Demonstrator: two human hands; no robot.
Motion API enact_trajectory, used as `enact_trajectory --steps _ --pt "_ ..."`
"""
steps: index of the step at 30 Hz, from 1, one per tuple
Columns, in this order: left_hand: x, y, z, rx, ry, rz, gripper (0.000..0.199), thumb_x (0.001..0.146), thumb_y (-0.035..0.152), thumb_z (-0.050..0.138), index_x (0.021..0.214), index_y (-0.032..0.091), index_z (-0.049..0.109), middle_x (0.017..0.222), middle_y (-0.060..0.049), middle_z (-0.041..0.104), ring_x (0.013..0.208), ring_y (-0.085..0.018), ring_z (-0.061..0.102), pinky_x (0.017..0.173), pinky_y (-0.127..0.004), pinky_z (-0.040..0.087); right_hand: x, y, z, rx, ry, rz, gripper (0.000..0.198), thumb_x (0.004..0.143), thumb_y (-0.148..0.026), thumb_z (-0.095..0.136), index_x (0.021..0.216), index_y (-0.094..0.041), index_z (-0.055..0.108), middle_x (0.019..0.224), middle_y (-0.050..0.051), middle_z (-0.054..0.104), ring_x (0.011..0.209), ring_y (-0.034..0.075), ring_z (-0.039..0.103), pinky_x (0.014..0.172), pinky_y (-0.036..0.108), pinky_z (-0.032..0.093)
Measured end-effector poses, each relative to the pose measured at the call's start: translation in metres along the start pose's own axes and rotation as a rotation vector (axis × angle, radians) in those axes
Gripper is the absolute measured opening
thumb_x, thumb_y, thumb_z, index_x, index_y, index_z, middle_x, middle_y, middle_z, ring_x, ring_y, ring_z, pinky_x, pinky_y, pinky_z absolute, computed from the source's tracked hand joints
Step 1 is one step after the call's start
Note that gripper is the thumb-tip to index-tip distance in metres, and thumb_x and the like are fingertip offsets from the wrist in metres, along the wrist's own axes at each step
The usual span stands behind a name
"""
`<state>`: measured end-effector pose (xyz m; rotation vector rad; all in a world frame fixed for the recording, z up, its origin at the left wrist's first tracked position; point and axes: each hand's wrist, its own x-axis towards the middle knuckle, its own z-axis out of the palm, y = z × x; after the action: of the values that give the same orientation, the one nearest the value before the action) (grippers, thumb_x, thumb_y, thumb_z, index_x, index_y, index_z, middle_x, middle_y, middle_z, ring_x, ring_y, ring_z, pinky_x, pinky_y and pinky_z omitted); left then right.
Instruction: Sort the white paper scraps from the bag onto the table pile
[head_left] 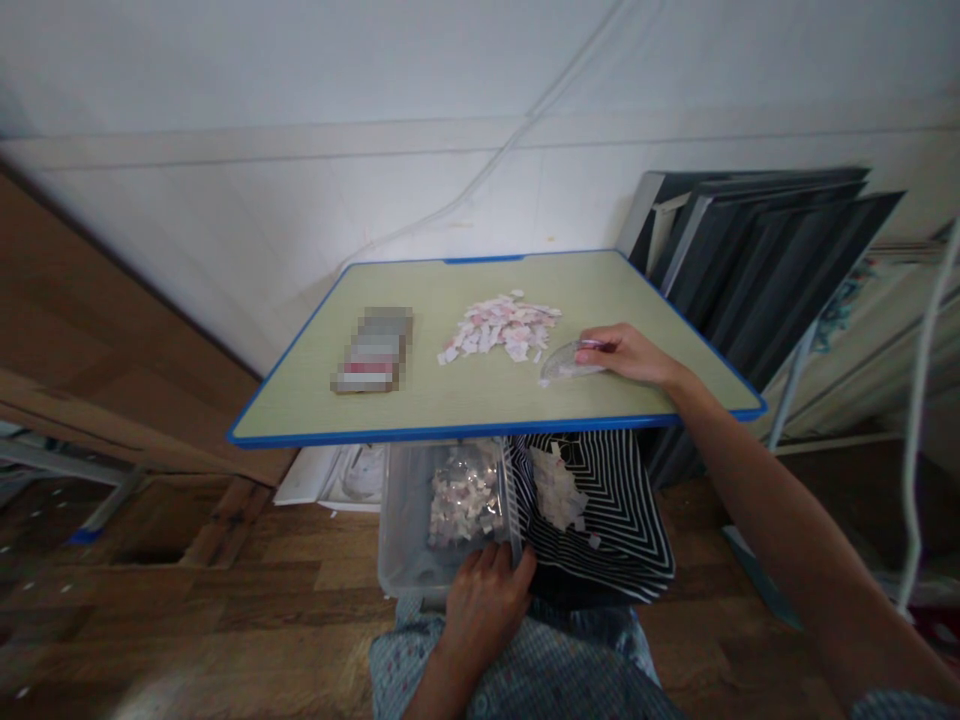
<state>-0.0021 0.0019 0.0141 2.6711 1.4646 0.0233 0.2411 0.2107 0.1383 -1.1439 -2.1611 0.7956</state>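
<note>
Over the right part of the table, my right hand (619, 354) is closed on a clear, half-round plastic piece that looks like a protractor (564, 362), resting at or close to the tabletop. Left of it lies a loose heap of small white and pink paper scraps (502, 328). Below the table's front edge, my left hand (491, 590) grips the near rim of a clear plastic bin (409, 530), where it meets a black-and-white striped fabric container (626, 500). Scraps under shiny clear plastic (465, 497) lie in the bin, and more pale scraps (557, 490) in the striped container.
The folding table (420, 410) has a blue edge. A pixelated flat item (373, 350) lies on its left side. Dark panels (765, 260) lean at the right against the wall. Cardboard (112, 330) stands at the left, and a white cable (480, 175) runs along the wall.
</note>
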Motion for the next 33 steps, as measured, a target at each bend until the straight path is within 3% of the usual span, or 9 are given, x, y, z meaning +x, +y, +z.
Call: enact_trajectory --steps 6,17,24,33 --pt "-0.0001 -0.0003 0.0003 -0.001 -0.008 0.006 0.040 0.075 0.019 0.060 0.113 0.020 0.048 0.088 -0.005 0.057 0.080 -0.022 0.054 0.066 -0.032 0.046 -0.0017 -0.0001 -0.0070 0.035 0.093 -0.005 0.043 0.068 -0.051 0.057 0.051 -0.016 0.041 0.053 -0.003 0.033 0.052 0.007 0.031 0.048 0.023 0.023" --pt "0.0010 0.0000 -0.0011 -0.011 -0.019 0.004 0.043 0.073 0.018 0.061 0.113 0.020 0.048 0.089 -0.006 0.057 0.081 -0.022 0.054 0.067 -0.033 0.047 -0.0066 0.0000 -0.0081 0.082 -0.081 0.030 0.041 0.067 -0.051 0.058 0.054 -0.015 0.044 0.050 -0.004 0.034 0.048 0.006 0.032 0.045 0.022 0.023" --pt "0.0002 -0.0004 0.0001 -0.017 -0.011 0.006 0.043 0.073 0.018 0.061 0.113 0.020 0.048 0.089 -0.006 0.058 0.080 -0.022 0.054 0.067 -0.034 0.047 -0.0073 0.0006 -0.0094 0.088 -0.030 -0.001 0.040 0.068 -0.050 0.058 0.054 -0.014 0.045 0.052 -0.004 0.034 0.049 0.006 0.032 0.045 0.022 0.024" --pt "0.0004 -0.0004 0.0014 -0.006 -0.005 0.006 0.041 0.074 0.018 0.061 0.113 0.019 0.049 0.089 -0.006 0.058 0.081 -0.022 0.054 0.067 -0.033 0.047 -0.0058 0.0013 -0.0063 0.021 -0.073 -0.006 0.039 0.071 -0.049 0.055 0.055 -0.014 0.044 0.051 -0.004 0.035 0.049 0.006 0.033 0.044 0.021 0.024"
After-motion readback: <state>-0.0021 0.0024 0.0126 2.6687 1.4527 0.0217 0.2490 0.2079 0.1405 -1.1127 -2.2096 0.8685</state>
